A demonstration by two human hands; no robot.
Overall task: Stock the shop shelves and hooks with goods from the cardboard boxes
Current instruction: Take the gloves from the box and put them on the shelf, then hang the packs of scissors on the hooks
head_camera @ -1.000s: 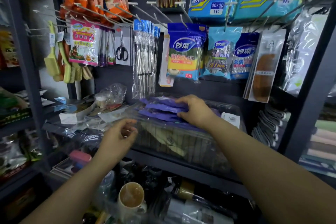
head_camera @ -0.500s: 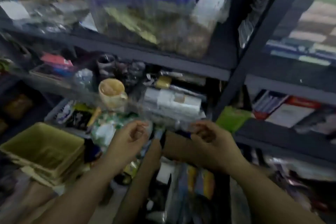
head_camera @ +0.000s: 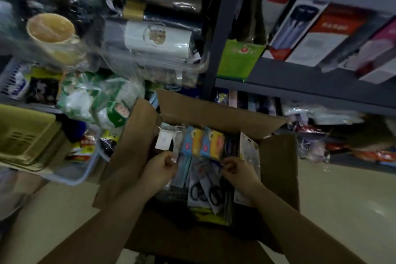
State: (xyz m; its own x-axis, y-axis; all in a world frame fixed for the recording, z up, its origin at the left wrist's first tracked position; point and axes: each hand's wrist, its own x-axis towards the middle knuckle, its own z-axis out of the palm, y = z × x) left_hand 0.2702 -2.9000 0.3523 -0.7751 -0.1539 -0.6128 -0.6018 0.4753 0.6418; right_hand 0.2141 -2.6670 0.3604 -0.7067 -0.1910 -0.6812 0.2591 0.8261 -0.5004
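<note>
I was bent over the open cardboard box (head_camera: 216,111) on the floor, its flaps folded outward, with both my hands down inside it. My left hand (head_camera: 159,169) had its fingers curled around the lower edge of a clear plastic packet (head_camera: 171,139) with a white label, standing upright at the box's left side. My right hand (head_camera: 237,170) pinched the bottom corner of the yellow and blue sponge packs (head_camera: 206,143), which stood on end in the middle of the box. Between my wrists lay carded scissors (head_camera: 205,193) with black handles, flat on the other goods. Behind the box rose the dark metal shelves (head_camera: 300,75), holding a yellow mug (head_camera: 52,32) wrapped in plastic to the left and boxed items to the right. A stack of olive plastic baskets (head_camera: 25,135) sat at the far left.
</note>
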